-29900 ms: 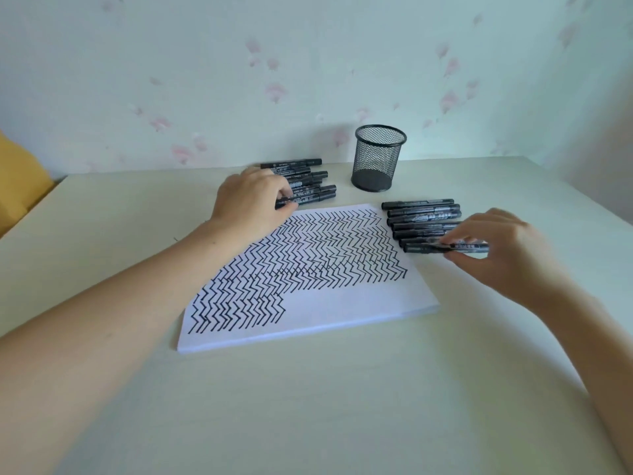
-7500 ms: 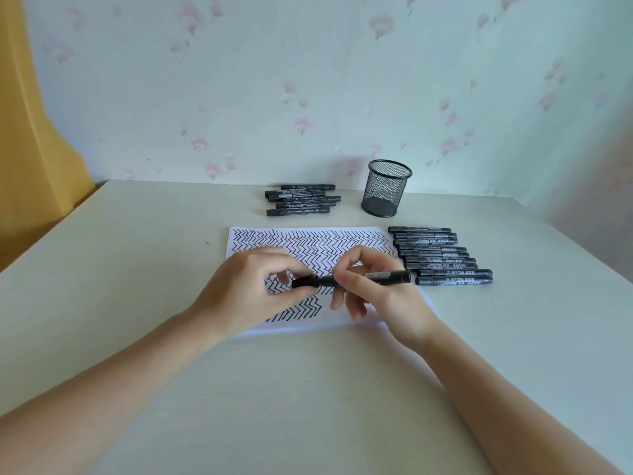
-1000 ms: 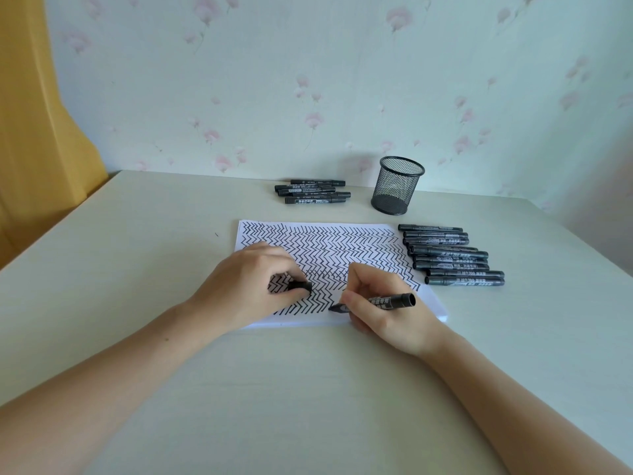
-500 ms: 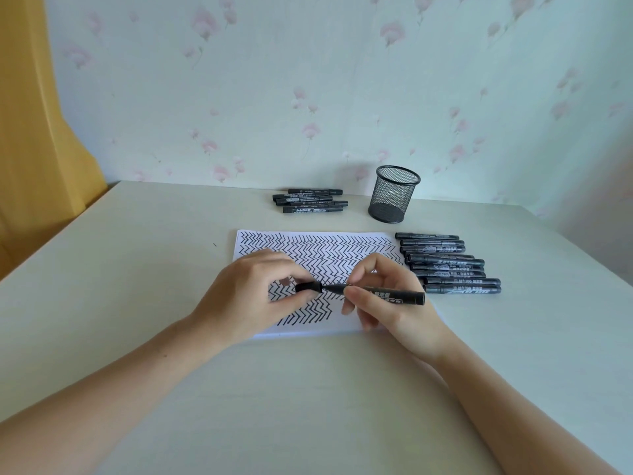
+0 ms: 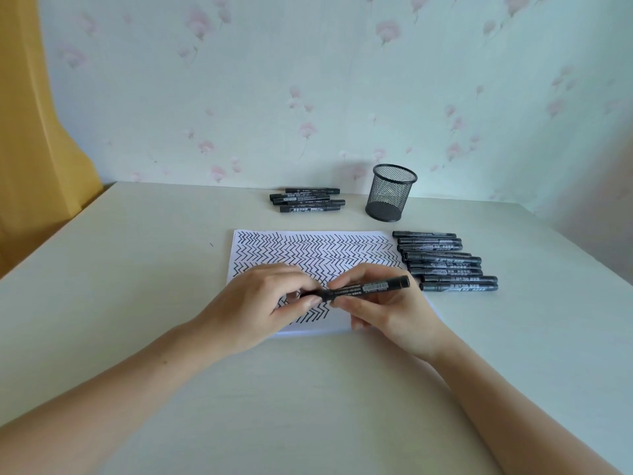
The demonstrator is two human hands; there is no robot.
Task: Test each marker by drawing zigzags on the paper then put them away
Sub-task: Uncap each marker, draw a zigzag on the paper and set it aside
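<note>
Both hands hold one black marker [image 5: 370, 286] level above the near part of the paper [image 5: 315, 250], which is filled with black zigzag rows. My left hand [image 5: 260, 306] pinches the marker's cap end. My right hand [image 5: 387, 313] grips its barrel between thumb and fingers. The cap sits on the marker's tip. A row of several black markers [image 5: 445, 260] lies right of the paper. A smaller group of several markers [image 5: 308, 200] lies behind the paper.
A black mesh pen cup [image 5: 390, 197] stands upright behind the paper, near the wall. The pale table [image 5: 308, 406] runs to a flowered wall. A yellow curtain [image 5: 34, 132] hangs at the far left.
One second ago my right hand was drawing on the paper while the left held the cap. The marker has since lifted and the cap has gone onto its tip.
</note>
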